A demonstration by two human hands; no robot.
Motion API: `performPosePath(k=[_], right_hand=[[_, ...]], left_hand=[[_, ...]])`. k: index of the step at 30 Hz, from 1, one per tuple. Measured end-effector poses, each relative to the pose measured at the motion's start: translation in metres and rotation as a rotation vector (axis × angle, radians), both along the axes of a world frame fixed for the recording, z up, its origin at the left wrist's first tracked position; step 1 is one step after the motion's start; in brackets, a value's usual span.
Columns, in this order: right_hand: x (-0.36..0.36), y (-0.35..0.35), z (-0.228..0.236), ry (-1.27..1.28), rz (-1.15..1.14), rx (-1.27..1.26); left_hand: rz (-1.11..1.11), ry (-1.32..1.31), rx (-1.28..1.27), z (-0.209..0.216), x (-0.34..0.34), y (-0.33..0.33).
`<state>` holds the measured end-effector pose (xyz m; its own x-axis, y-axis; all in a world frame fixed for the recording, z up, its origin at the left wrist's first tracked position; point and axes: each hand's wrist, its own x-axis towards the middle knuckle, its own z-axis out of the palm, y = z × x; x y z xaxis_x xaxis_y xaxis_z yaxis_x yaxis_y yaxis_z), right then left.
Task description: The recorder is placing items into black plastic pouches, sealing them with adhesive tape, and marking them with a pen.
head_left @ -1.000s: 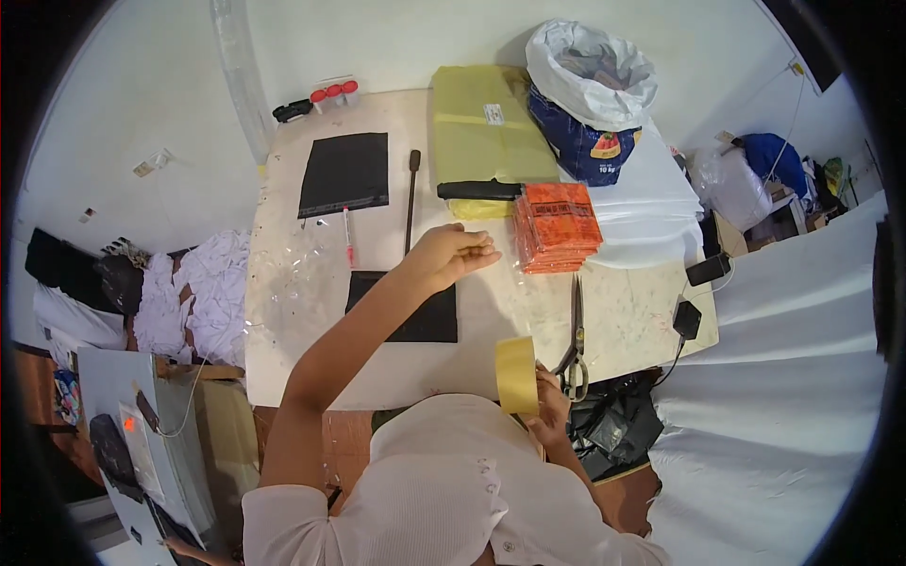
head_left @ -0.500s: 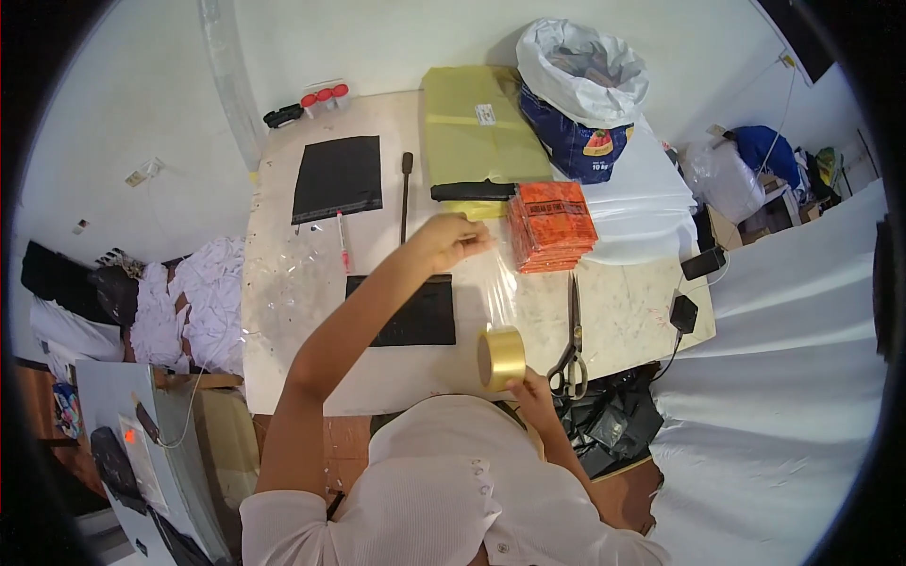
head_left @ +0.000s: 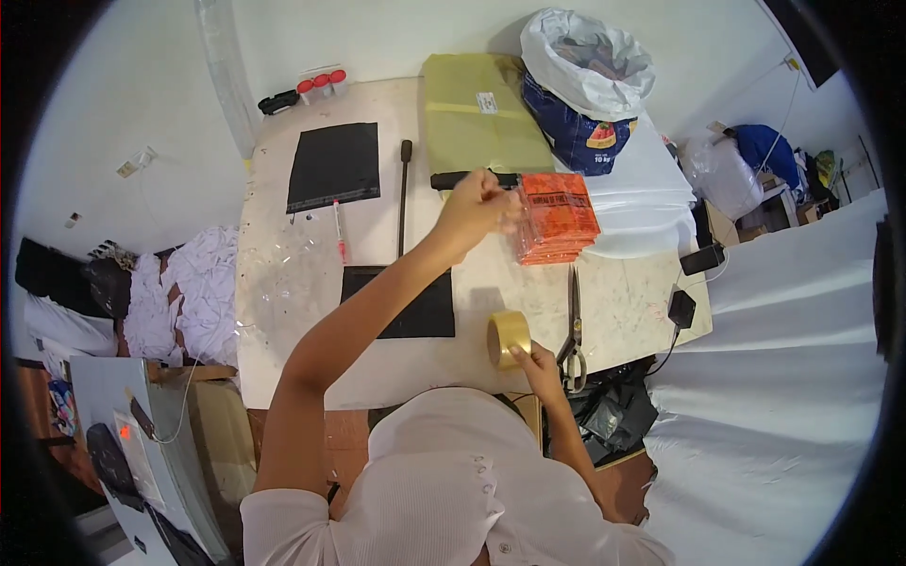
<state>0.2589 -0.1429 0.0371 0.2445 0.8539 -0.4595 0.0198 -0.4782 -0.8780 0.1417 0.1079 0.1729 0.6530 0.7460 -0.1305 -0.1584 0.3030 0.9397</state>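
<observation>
My right hand (head_left: 540, 371) grips a roll of golden-yellow packing tape (head_left: 511, 340) over the near edge of the table, with the roll held on its edge. My left hand (head_left: 475, 215) reaches over the table to the left side of a stack of orange flat packets (head_left: 559, 212) in clear wrapping. Its fingers are curled and partly smeared by motion. Whatever they hold cannot be made out, and no strip of tape shows between the hands. Under my left forearm lies a black flat pouch (head_left: 420, 316). Large scissors (head_left: 574, 330) lie right of the roll.
Left on the table (head_left: 651, 297) are another black pouch (head_left: 333, 165), a red-and-white pen (head_left: 340, 233) and a dark rod (head_left: 404, 198). Behind the packets stand a yellowish plastic stack (head_left: 477, 113) and a blue-and-white sack (head_left: 580, 123). White sheets (head_left: 646, 212) lie at right.
My left hand has moved up and right to the orange packets. The clear tape stretched between my hands no longer shows. The roll has shifted slightly right and up.
</observation>
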Motion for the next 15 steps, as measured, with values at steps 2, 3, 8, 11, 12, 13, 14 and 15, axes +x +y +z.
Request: performPosePath(k=[2, 3, 8, 11, 12, 13, 14, 15], right_hand=[[-0.007, 0.001, 0.009, -0.433, 0.239, 0.214], [-0.012, -0.001, 0.014, -0.393, 0.25, 0.358], [-0.012, -0.014, -0.012, -0.174, 0.232, 0.34], [-0.011, -0.017, -0.016, -0.256, 0.302, 0.361], [-0.008, -0.019, -0.013, -0.429, 0.241, 0.415], [-0.008, -0.019, -0.006, -0.599, 0.178, 0.467], [-0.01, -0.015, 0.019, -0.752, 0.09, 0.516], [-0.004, -0.022, 0.011, -0.793, -0.048, 0.497]], left_hand=[[0.19, -0.1, 0.035, -0.005, -0.001, 0.02], [0.187, -0.089, -0.077, -0.003, -0.004, 0.032], [0.264, -0.053, -0.004, -0.003, -0.002, 0.056], [0.233, 0.009, 0.072, -0.001, 0.0, 0.048], [0.209, 0.006, 0.088, 0.001, 0.001, 0.045], [0.185, 0.005, 0.105, 0.006, -0.001, 0.04], [0.183, 0.01, 0.106, 0.01, -0.003, 0.037], [0.151, 0.018, 0.142, 0.014, -0.004, 0.034]])
